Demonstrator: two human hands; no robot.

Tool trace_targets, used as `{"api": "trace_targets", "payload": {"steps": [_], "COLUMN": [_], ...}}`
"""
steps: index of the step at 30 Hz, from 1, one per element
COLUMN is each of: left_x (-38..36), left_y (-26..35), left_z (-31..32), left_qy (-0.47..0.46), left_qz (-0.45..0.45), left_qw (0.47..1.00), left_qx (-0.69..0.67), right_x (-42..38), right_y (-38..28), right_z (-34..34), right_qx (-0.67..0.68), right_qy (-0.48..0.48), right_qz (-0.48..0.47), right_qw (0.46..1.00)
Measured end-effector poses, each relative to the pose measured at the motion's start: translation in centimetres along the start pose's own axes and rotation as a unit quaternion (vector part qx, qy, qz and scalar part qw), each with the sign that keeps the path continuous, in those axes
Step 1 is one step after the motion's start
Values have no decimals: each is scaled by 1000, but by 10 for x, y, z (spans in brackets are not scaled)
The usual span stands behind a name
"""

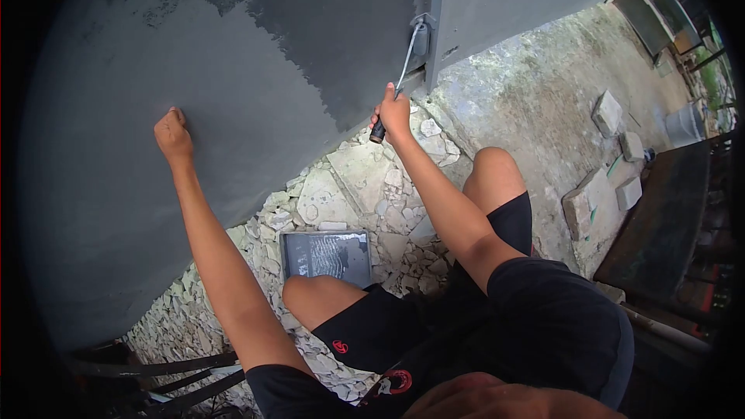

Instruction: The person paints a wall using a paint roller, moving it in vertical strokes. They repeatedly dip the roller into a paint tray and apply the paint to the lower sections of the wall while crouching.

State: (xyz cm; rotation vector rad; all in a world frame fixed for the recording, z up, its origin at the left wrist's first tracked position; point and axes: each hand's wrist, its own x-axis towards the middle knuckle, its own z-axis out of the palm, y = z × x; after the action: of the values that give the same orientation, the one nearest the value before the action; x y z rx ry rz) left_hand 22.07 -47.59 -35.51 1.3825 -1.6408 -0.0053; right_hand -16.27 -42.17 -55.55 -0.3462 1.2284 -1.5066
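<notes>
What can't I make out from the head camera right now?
All in the head view:
- Tray: near edge partly hidden by the left knee.
- Roller handle: middle covered by the right hand.
- Left hand: palm hidden by its curl.
- Wall: top cut off by the picture's edge.

The head-worn, wide-angle camera looks forward and steeply down over the wearer's black shorts [380, 327], facing a nearby gray wall [240, 101].
</notes>
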Motion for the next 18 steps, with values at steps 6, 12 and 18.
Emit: {"api": "trace_targets", "payload": {"steps": [6,12,18], "left_x": [0,2,1], "left_y": [11,3,7], "left_z": [1,4,2], "left_qy": [-10,2,-4], "left_qz": [-15,-14,-28], "left_qw": [1000,1000,1000], "left_qx": [1,3,-9], "right_x": [-12,-25,0], "right_y": [10,19,14], "right_z": [6,-9,-6], "right_qx": [0,-55,-10], "right_qy": [1,-35,-3], "right_qz": [17,28,-20], "right_qw": [1000,997,1000]}}
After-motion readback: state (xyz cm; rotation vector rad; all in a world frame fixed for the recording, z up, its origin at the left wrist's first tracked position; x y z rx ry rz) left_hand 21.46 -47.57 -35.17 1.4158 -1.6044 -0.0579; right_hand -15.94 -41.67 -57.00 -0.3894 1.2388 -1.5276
